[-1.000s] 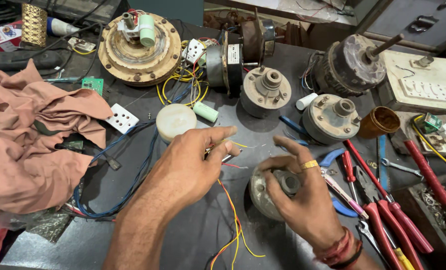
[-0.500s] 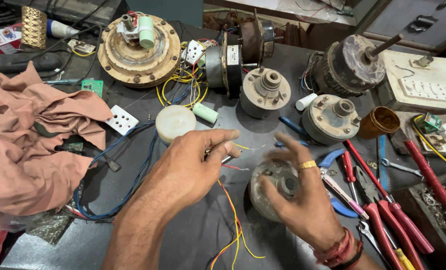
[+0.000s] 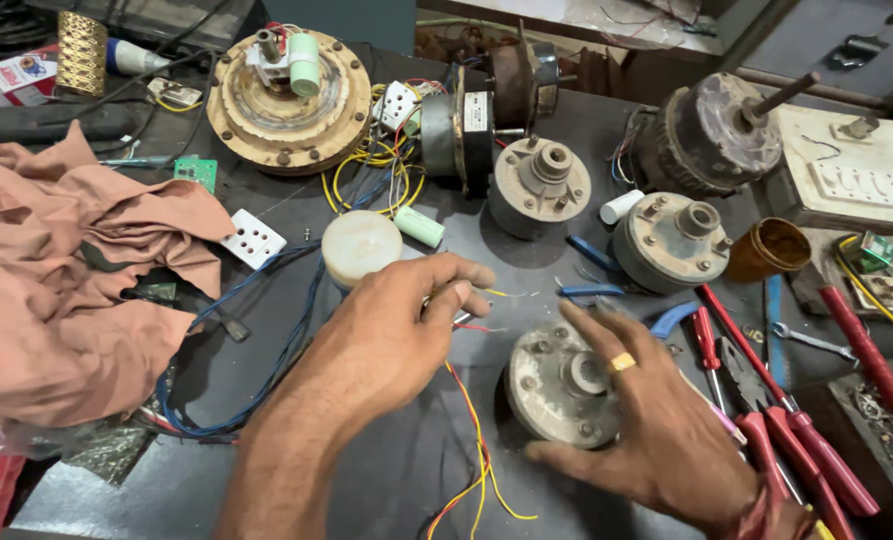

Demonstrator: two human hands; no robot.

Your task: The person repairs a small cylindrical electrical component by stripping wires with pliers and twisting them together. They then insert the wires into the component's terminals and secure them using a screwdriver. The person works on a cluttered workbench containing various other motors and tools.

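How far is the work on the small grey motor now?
Done: nothing clearly; its casing looks closed. In hand: the right hand rests on the grey motor, and the left hand pinches its thin wires. Left: the wires' loose ends lie unconnected on the table.

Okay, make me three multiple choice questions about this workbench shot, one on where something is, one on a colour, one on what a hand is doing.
1. Where does the crumpled cloth lie?
A. left side of the bench
B. on the round motor
C. under the pliers

2. What colour are the plier handles at lower right?
A. green
B. red
C. white

3. What is the right hand doing?
A. lying flat on bare bench
B. gripping a screwdriver
C. resting on the grey round motor

Answers: 1 A, the cloth fills the left edge. 2 B, the handles are red. 3 C, its fingers spread over the motor; the left hand pinches thin wires.
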